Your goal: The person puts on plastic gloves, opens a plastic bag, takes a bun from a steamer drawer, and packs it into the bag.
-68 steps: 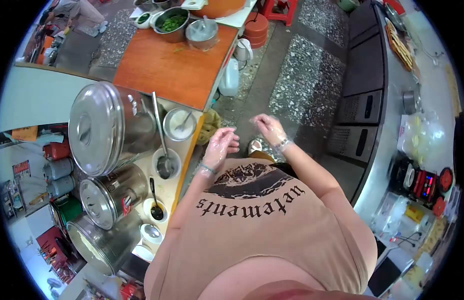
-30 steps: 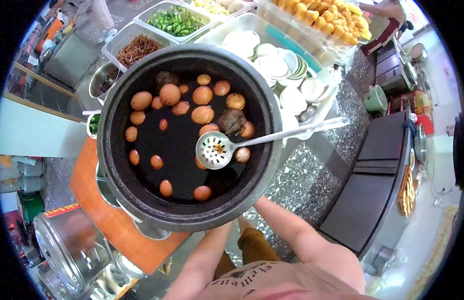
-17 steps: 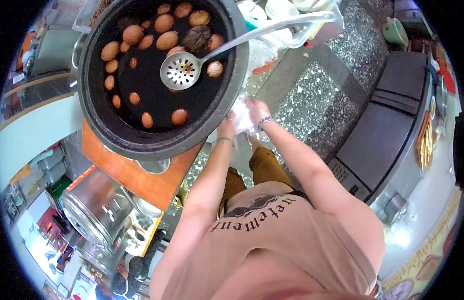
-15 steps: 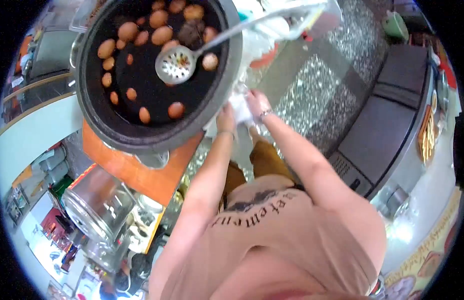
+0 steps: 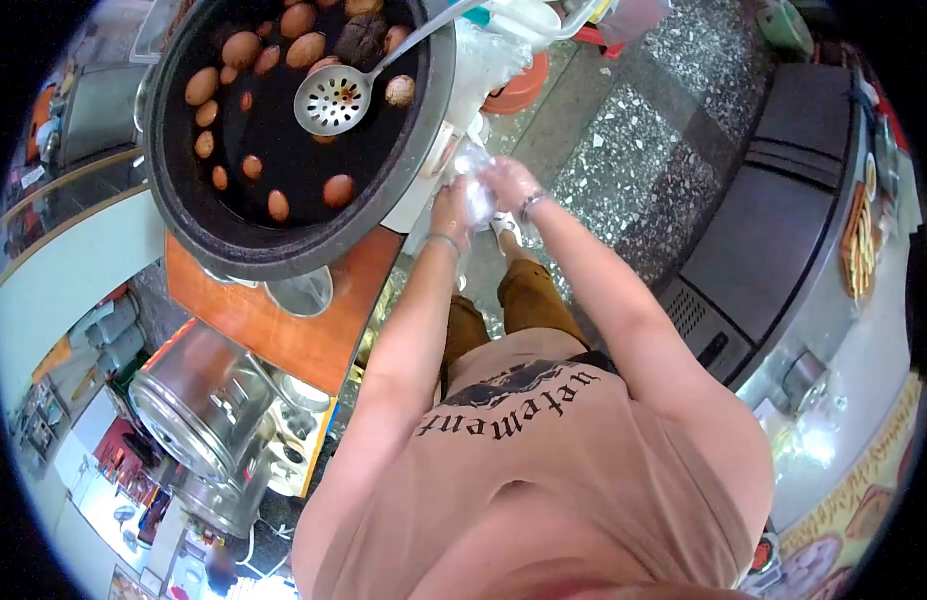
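My left hand [image 5: 450,212] and my right hand [image 5: 510,183] are close together just off the lower right rim of a big dark pot [image 5: 333,238]. Between them is a crumpled clear plastic bag [image 5: 477,196], with the fingers of both hands closed on it. Whether anything is inside the bag I cannot make out. Several brown eggs [image 5: 338,190] sit in the pot's dark liquid. A slotted metal ladle [image 5: 333,102] rests in the pot, its handle running out over the right rim.
The pot stands by an orange-brown board [image 5: 283,335]. Clear plastic bags [image 5: 488,62] hang beside its right rim, near a red-orange tub [image 5: 520,88] on the floor. Large steel pots [image 5: 188,400] stand at lower left. A grey cabinet [image 5: 773,230] lines the right side.
The view has shifted, so the pot appears higher and slightly left. My hands stay together on the plastic bag, which now bunches up more between them.
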`<state>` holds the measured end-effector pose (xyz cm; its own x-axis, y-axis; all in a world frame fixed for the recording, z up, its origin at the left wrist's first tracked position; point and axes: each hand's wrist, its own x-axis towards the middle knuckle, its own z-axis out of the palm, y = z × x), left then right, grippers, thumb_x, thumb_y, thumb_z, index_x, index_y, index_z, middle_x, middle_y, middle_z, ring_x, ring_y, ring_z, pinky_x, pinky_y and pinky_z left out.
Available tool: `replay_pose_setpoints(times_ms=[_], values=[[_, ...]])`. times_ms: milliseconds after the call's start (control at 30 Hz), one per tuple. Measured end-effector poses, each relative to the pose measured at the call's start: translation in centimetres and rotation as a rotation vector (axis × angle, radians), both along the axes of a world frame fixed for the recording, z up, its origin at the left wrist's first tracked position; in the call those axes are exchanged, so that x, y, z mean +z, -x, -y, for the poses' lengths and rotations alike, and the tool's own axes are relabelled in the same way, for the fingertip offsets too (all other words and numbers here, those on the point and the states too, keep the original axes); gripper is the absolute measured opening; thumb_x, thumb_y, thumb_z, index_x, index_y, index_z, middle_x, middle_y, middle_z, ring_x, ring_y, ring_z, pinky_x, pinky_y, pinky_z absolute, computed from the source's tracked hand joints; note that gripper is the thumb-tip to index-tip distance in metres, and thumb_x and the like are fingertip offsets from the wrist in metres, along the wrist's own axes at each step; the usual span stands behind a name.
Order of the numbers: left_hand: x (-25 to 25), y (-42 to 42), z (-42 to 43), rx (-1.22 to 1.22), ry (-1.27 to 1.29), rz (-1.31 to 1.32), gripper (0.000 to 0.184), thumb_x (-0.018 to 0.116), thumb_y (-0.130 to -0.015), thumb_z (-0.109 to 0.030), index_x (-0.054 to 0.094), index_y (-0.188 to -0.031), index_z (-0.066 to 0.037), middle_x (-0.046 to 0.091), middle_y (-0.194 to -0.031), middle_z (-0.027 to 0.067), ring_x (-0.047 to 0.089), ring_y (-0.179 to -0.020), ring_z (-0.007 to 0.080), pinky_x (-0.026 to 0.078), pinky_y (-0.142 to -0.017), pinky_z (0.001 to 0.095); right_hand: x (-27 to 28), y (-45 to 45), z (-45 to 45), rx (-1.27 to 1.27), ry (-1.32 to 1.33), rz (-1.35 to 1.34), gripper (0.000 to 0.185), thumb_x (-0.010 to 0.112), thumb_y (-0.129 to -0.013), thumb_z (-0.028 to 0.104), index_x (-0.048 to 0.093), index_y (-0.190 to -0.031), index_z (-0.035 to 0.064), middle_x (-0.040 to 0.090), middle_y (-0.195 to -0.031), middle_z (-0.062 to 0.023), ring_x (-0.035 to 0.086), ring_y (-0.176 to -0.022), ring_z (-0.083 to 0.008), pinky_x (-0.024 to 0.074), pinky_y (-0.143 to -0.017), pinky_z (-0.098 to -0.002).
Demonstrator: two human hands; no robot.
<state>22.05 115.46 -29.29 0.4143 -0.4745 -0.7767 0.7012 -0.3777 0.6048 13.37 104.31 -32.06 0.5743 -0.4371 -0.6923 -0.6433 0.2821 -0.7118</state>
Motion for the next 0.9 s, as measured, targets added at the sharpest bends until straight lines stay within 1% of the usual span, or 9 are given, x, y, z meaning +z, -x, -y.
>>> replay_pose_setpoints(times_ms=[100, 167, 233, 367, 433, 567, 633, 733, 900], values=[[-1.7, -0.2, -0.3, 0.079, -0.041, -0.101, 0.054, 0.045, -0.094, -0.041, 0.045, -0.123, 0.004, 0.056, -0.110, 0.0134, 0.057, -0.096, 0.0207, 0.047, -0.082, 0.0336, -3.3, 1.0, 2.0, -0.397, -0.198, 0.064, 0.028, 0.057, -0.088, 0.023, 0.058, -0.104, 0.0003, 0.065, -0.089, -0.0097, 0.058, -0.077, -0.0146, 0.0494, -0.066, -0.0305], [-2.0, -0.1, -0.5, 0.112, 0.010, -0.141, 0.058, 0.043, -0.094, -0.045, 0.045, -0.123, 0.004, 0.056, -0.111, 0.0138, 0.057, -0.097, 0.0209, 0.048, -0.082, 0.0342, 1.5, 0.2, 0.6, -0.118, -0.157, -0.135, 0.027, 0.058, -0.088, 0.021, 0.058, -0.105, 0.0000, 0.065, -0.090, -0.0085, 0.059, -0.079, -0.0137, 0.0495, -0.068, -0.0301], [-0.5, 0.3, 0.5, 0.083, -0.072, -0.107, 0.060, 0.041, -0.094, -0.051, 0.047, -0.121, 0.003, 0.056, -0.113, 0.0137, 0.057, -0.098, 0.0205, 0.048, -0.081, 0.0346, 1.9, 0.0, -1.1, 0.116, 0.011, 0.132, 0.027, 0.057, -0.088, 0.022, 0.059, -0.104, -0.0003, 0.065, -0.090, -0.0076, 0.059, -0.079, -0.0140, 0.0491, -0.071, -0.0290], [0.4, 0.5, 1.0, 0.158, -0.039, -0.081, 0.063, 0.040, -0.094, -0.052, 0.047, -0.124, 0.003, 0.057, -0.114, 0.0117, 0.058, -0.100, 0.0227, 0.047, -0.086, 0.0369, -0.3, 0.4, 0.8, -0.126, -0.032, 0.077, 0.025, 0.055, -0.090, 0.022, 0.061, -0.103, 0.0005, 0.065, -0.087, -0.0068, 0.058, -0.075, -0.0136, 0.0479, -0.070, -0.0303], [0.9, 0.1, 0.8, 0.073, 0.058, -0.108, 0.057, 0.044, -0.093, -0.045, 0.044, -0.124, 0.002, 0.053, -0.118, 0.0143, 0.056, -0.102, 0.0232, 0.046, -0.086, 0.0344, -1.0, 0.5, 1.5, -0.126, 0.169, -0.057, 0.024, 0.054, -0.090, 0.022, 0.061, -0.098, 0.0006, 0.065, -0.084, -0.0073, 0.056, -0.072, -0.0144, 0.0471, -0.068, -0.0317], [-2.9, 0.1, -0.1, -0.047, 0.120, -0.049, 0.056, 0.047, -0.093, -0.045, 0.046, -0.125, 0.000, 0.057, -0.114, 0.0124, 0.057, -0.101, 0.0221, 0.048, -0.084, 0.0348, -0.6, 1.3, 1.6, 0.207, 0.150, -0.020, 0.033, 0.057, -0.086, 0.029, 0.062, -0.096, -0.0030, 0.066, -0.085, -0.0129, 0.062, -0.073, -0.0201, 0.0477, -0.067, -0.0360], [-3.3, 0.5, 0.1, -0.194, 0.153, 0.263, 0.055, 0.053, -0.092, -0.040, 0.042, -0.129, 0.000, 0.054, -0.118, 0.0127, 0.057, -0.101, 0.0209, 0.048, -0.084, 0.0341, 1.7, 0.9, 1.8, 0.149, 0.052, -0.016, 0.031, 0.057, -0.086, 0.027, 0.062, -0.093, -0.0030, 0.066, -0.080, -0.0123, 0.061, -0.068, -0.0193, 0.0480, -0.064, -0.0343], [-3.3, -0.4, 0.1, -0.403, -0.035, 0.333, 0.059, 0.056, -0.090, -0.037, 0.037, -0.132, 0.001, 0.052, -0.120, 0.0134, 0.057, -0.099, 0.0208, 0.048, -0.084, 0.0334, 2.7, 0.8, 1.3, -0.060, -0.010, 0.003, 0.030, 0.058, -0.086, 0.027, 0.063, -0.087, -0.0017, 0.062, -0.073, -0.0087, 0.057, -0.065, -0.0160, 0.0464, -0.062, -0.0320], [-1.5, -0.1, 0.7, -0.123, -0.034, 0.166, 0.066, 0.058, -0.088, -0.041, 0.038, -0.131, 0.004, 0.054, -0.116, 0.0160, 0.058, -0.096, 0.0229, 0.049, -0.081, 0.0341, 2.7, 0.8, 2.3, -0.151, -0.014, -0.091, 0.026, 0.059, -0.085, 0.024, 0.062, -0.090, -0.0011, 0.059, -0.069, -0.0076, 0.054, -0.063, -0.0116, 0.0453, -0.059, -0.0291]])
